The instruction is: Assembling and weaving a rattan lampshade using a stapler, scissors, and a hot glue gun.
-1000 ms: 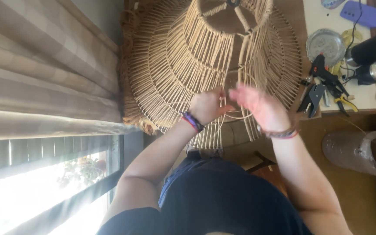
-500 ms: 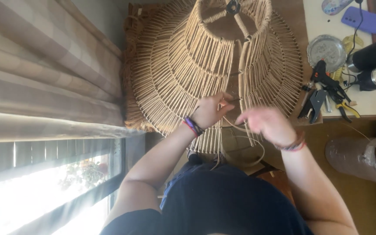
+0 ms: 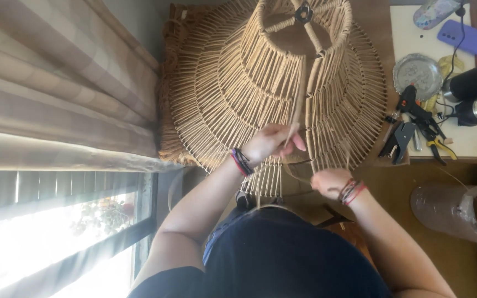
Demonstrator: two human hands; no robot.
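Daylight glares through the window [image 3: 56, 243] (blown out white), leaving the room dimmer; the picture is slightly soft.

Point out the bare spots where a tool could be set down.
Free: the white tabletop between the purple phone and the round metal dish; the brown floor between table edge and grey boot. Crowded: the pliers and cutters corner, and around both hands at the woven lampshade.

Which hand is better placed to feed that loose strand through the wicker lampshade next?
Probably the left hand: it already pinches the strand right against the lampshade. The right hand sits lower, by the rim.
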